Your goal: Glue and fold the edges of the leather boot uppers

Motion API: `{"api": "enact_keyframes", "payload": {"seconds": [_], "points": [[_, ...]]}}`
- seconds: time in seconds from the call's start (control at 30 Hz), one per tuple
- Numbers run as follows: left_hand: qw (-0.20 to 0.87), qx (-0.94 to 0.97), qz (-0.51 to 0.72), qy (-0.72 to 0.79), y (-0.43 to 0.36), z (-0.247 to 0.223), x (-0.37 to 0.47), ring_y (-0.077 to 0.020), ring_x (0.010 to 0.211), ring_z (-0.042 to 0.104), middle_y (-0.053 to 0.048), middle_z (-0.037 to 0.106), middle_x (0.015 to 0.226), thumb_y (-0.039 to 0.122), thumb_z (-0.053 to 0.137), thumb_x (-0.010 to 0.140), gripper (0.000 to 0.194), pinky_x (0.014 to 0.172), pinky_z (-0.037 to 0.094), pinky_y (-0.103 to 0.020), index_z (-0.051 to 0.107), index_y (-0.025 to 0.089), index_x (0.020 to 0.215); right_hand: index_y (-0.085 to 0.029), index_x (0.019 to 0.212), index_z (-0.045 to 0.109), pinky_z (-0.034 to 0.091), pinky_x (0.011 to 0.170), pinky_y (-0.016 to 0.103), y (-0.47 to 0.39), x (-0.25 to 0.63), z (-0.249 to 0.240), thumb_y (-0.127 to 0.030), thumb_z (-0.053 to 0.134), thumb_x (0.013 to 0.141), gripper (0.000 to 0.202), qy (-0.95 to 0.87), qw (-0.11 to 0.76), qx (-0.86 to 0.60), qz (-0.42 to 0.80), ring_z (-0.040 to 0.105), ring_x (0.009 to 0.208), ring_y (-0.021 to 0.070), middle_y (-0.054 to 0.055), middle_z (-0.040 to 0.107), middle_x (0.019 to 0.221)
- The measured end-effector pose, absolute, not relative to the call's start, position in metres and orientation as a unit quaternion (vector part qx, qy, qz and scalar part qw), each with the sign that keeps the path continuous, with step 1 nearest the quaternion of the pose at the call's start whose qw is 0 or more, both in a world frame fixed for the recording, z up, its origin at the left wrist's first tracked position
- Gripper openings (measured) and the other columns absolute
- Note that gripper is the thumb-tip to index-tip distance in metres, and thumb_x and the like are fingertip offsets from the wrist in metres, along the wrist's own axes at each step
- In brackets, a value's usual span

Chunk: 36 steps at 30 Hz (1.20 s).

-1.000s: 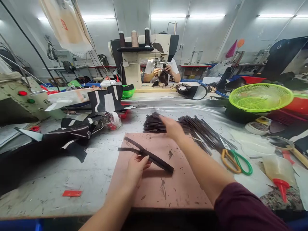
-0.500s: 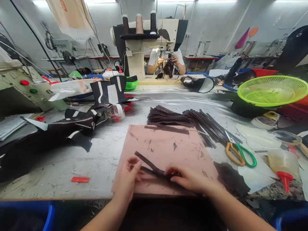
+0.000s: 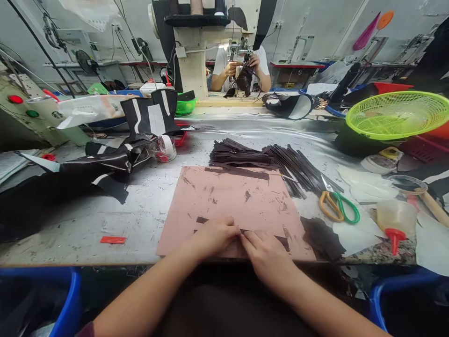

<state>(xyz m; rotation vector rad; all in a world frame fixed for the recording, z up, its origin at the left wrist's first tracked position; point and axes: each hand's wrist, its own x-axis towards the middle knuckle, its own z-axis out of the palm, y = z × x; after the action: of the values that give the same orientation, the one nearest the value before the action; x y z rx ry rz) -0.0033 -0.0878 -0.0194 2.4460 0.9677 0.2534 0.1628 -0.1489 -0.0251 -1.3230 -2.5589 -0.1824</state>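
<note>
Both hands meet over the front of a pink board (image 3: pixel 217 196). Dark strips (image 3: pixel 282 241) lie under them, their ends showing on both sides. My left hand (image 3: pixel 217 234) bends over a strip with its fingertips pressed together. Fingertip to fingertip with it, my right hand (image 3: pixel 268 255) is closed on the strip too. The exact grip is hidden behind the fingers. One more dark strip (image 3: pixel 238 172) lies along the board's back edge. Behind it are a stacked bundle of dark strips (image 3: pixel 238 154) and a fanned-out pile (image 3: pixel 298 171).
Scissors (image 3: pixel 338 206) with orange and green handles lie right of the board, near a glue bottle (image 3: pixel 394 222) with a red nozzle. Black cut pieces (image 3: pixel 70 182) cover the left side. A red tag (image 3: pixel 112 240) lies front left. Across the table, a person (image 3: pixel 242 70) works at a sewing machine.
My left hand has moved right to meet my right hand. The strips, raised and crossed before, now lie lower and straighter along the board. The view has tilted downward.
</note>
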Motion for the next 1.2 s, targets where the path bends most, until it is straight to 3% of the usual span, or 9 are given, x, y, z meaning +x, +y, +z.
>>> {"api": "enact_keyframes", "payload": {"seconds": [0.17,0.43,0.7,0.87,0.93,1.07,1.2], "points": [[0.341,0.848,0.096,0.394,-0.085,-0.010,-0.012,-0.0142,0.073,0.053,-0.001,0.057,0.079,0.017,0.055,0.072,0.009,0.067,0.040,-0.023,0.062,0.020,0.076,-0.007,0.106,0.062,0.048,0.070,0.033,-0.162,0.162,-0.036,-0.004,0.039,0.077,0.037,-0.856,0.185,-0.474,-0.091,0.058,0.083,0.0219,0.013,0.065,0.100],[0.396,0.698,0.134,0.582,-0.087,-0.006,-0.054,-0.0153,0.058,0.053,0.001,0.057,0.058,0.029,0.055,0.067,0.013,0.053,0.038,-0.024,0.053,0.018,0.060,-0.009,0.109,0.062,0.051,0.073,0.032,-0.165,0.159,-0.034,-0.008,0.040,0.076,0.039,-0.854,0.172,-0.483,-0.088,0.056,0.089,0.0234,0.012,0.064,0.101],[0.441,0.644,0.127,0.612,-0.094,-0.018,-0.078,-0.0136,0.051,0.052,0.003,0.054,0.052,0.034,0.054,0.066,0.016,0.051,0.039,-0.024,0.052,0.019,0.061,-0.006,0.109,0.061,0.048,0.077,0.033,-0.168,0.162,-0.038,-0.008,0.043,0.073,0.039,-0.861,0.183,-0.468,-0.085,0.053,0.087,0.0239,0.012,0.063,0.096],[0.392,0.682,0.121,0.605,-0.096,-0.016,-0.075,-0.0140,0.058,0.050,0.002,0.055,0.061,0.031,0.053,0.067,0.013,0.054,0.036,-0.024,0.051,0.019,0.062,-0.013,0.091,0.065,0.045,0.066,0.030,-0.150,0.166,-0.024,-0.012,0.045,0.077,0.024,-0.858,0.162,-0.485,-0.049,0.054,0.072,0.0187,0.008,0.063,0.084],[0.373,0.695,0.119,0.603,-0.097,-0.013,-0.074,-0.0139,0.059,0.048,0.002,0.053,0.061,0.028,0.052,0.068,0.010,0.054,0.033,-0.024,0.050,0.019,0.063,-0.015,0.084,0.065,0.044,0.068,0.030,-0.123,0.168,-0.011,-0.014,0.044,0.080,0.021,-0.850,0.134,-0.509,-0.032,0.055,0.075,0.0192,0.008,0.063,0.089],[0.351,0.711,0.121,0.597,-0.096,-0.009,-0.073,-0.0134,0.060,0.046,0.003,0.049,0.062,0.021,0.051,0.066,0.005,0.054,0.032,-0.024,0.047,0.019,0.063,-0.012,0.105,0.061,0.039,0.084,0.034,-0.042,0.169,0.007,-0.015,0.041,0.085,0.029,-0.821,0.078,-0.565,-0.004,0.052,0.099,0.0243,0.012,0.059,0.112],[0.356,0.699,0.131,0.606,-0.094,-0.009,-0.073,-0.0133,0.060,0.045,0.004,0.047,0.062,0.020,0.050,0.064,0.007,0.055,0.033,-0.023,0.043,0.020,0.064,-0.008,0.129,0.042,0.039,0.086,0.033,0.029,0.161,-0.003,-0.013,0.041,0.085,0.045,-0.803,0.076,-0.591,0.005,0.049,0.109,0.0241,0.013,0.052,0.124]]}}
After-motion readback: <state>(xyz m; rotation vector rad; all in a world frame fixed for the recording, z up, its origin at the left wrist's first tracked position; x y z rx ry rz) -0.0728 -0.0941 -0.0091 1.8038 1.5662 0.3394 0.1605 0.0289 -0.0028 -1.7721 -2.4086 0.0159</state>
